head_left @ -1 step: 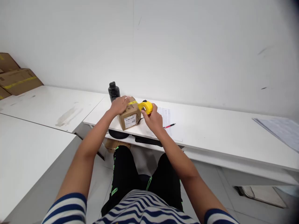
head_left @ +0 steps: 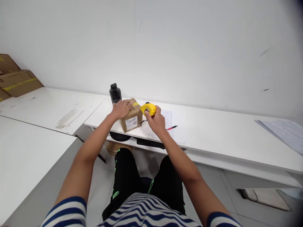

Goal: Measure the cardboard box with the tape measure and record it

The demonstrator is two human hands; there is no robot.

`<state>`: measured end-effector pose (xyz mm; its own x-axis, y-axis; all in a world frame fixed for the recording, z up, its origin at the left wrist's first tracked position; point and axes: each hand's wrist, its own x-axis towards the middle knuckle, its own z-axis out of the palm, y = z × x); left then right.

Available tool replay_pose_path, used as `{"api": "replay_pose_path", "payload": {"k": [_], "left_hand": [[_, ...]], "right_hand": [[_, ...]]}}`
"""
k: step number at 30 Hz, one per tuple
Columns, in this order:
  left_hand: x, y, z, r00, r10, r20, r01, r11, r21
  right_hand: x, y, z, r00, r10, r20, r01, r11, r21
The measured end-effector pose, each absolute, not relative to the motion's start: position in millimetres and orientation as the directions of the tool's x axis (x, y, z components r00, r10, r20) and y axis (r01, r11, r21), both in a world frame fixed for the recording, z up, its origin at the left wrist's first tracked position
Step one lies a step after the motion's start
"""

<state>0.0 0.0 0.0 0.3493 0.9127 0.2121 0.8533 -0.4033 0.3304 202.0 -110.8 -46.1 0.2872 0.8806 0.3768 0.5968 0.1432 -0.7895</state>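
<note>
A small brown cardboard box (head_left: 135,111) with a white label and yellow tape stands near the front edge of the narrow white table. Across its top left side lies my left hand (head_left: 121,109), fingers stretched out and not wrapped round it. My right hand (head_left: 157,120) grips a yellow tape measure (head_left: 148,109) just right of the box's upper corner, its thumb on the case. No drawn-out blade is visible. A dark strap hangs below the tape measure, beside the box.
Behind the box stands a black bottle (head_left: 115,93). Printed sheets (head_left: 168,116) and a red and black pen (head_left: 171,127) lie to the right; more papers (head_left: 281,130) are at the far right. Larger cartons (head_left: 21,82) stand at far left. A wall (head_left: 189,50) rises behind the table.
My left hand has shifted slightly down on the box, its fingers flatter. The tape measure has turned a little and moved slightly right in my right hand. The box stays put.
</note>
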Motion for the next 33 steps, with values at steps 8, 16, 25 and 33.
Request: {"api": "replay_pose_path", "payload": {"k": [8,16,25,33], "left_hand": [[-98.2,-43.1,-67.9,0.281,0.839,0.466,0.525,-0.541,0.657],[-88.0,-68.1,-140.3,-0.03,0.983,0.18,-0.126,-0.182,0.975],[-56.2,-55.2,-87.3,0.207,0.977,0.058,-0.276,0.001,0.961],[-20.3,-60.1,-90.7,0.029,0.996,0.085,-0.244,-0.076,0.967]], "right_hand": [[207.8,-91.3,-66.7,0.248,0.935,0.254,-0.14,0.294,-0.946],[169.1,-68.9,-92.7,0.126,0.982,0.141,-0.13,0.157,-0.979],[197.4,-74.8,-49.9,0.168,0.917,0.361,0.319,0.296,-0.9],[168.5,-36.5,0.7,-0.477,0.832,0.284,0.6,0.545,-0.585]]}}
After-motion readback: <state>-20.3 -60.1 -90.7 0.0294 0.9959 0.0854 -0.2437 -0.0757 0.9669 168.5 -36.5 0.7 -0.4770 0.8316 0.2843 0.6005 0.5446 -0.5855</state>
